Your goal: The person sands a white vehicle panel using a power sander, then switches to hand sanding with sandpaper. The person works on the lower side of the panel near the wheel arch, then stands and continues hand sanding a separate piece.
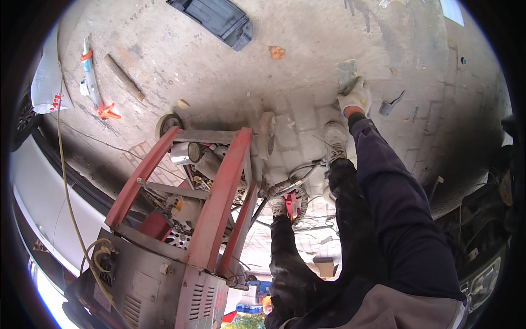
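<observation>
My right hand (356, 98), in a pale work glove, reaches far forward over the paved ground at the end of a dark sleeve. Its fingers are closed at the near edge of a flat, grey-green rectangular piece (347, 75), whose exact kind I cannot make out. Just right of the glove lies a small bent metal bracket (392, 103). My shoe (335, 138) stands close below that hand. My left hand is outside the picture.
A red-framed wheeled machine cart (219, 197) fills the left of my legs. Cables and a hose (298, 186) lie around my feet. Farther off lie a black plastic car part (213, 21), a stick (124, 78) and an orange-ended tool (93, 82). A white car (44, 197) stands left.
</observation>
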